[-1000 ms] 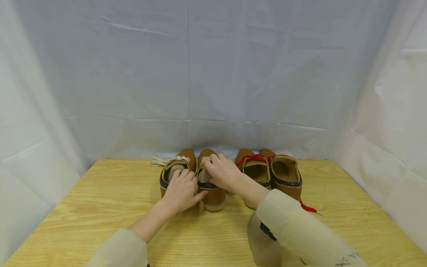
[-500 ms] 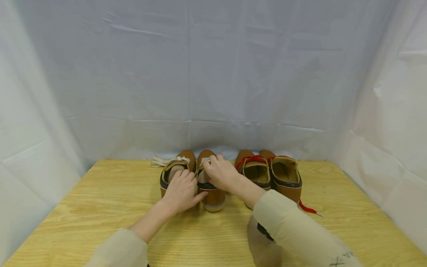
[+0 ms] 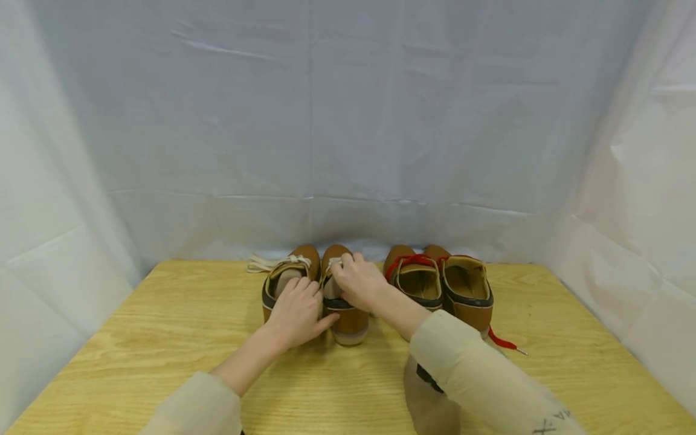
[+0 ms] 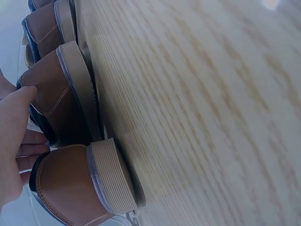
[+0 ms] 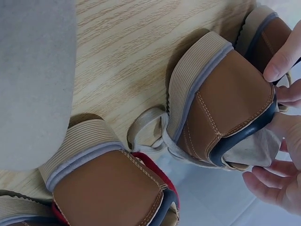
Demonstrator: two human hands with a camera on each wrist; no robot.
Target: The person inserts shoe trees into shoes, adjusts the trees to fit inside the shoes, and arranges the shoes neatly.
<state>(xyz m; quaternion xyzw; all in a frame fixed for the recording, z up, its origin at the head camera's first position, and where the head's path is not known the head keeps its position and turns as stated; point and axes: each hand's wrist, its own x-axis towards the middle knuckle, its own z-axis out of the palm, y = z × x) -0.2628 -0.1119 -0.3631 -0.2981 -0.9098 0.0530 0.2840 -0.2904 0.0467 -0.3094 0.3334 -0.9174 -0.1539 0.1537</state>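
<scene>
A brown shoe (image 3: pixel 348 325) with pale laces stands second from the left, its heel toward me. Inside its opening is a soft grey insole (image 5: pixel 254 147), pinched between the thumb and fingers of my right hand (image 3: pixel 360 283). My left hand (image 3: pixel 296 311) grips the same shoe at its left rear, the thumb on the heel and the fingers at the side between the two shoes. Left of it, touching or nearly so, stands its matching shoe (image 4: pixel 70 181), with a grey piece (image 3: pixel 288 278) visible inside. Fingertips deep in the shoe are hidden.
Two more brown shoes with red laces (image 3: pixel 418 258) stand to the right, a red lace end trailing on the wooden table (image 3: pixel 190 326). Another grey insole-shaped piece (image 3: pixel 429 399) lies under my right forearm. White sheeting (image 3: pixel 348 121) encloses the back and sides.
My right hand and forearm have shifted very slightly to the left and down. The left hand and the shoes stay almost where they were.
</scene>
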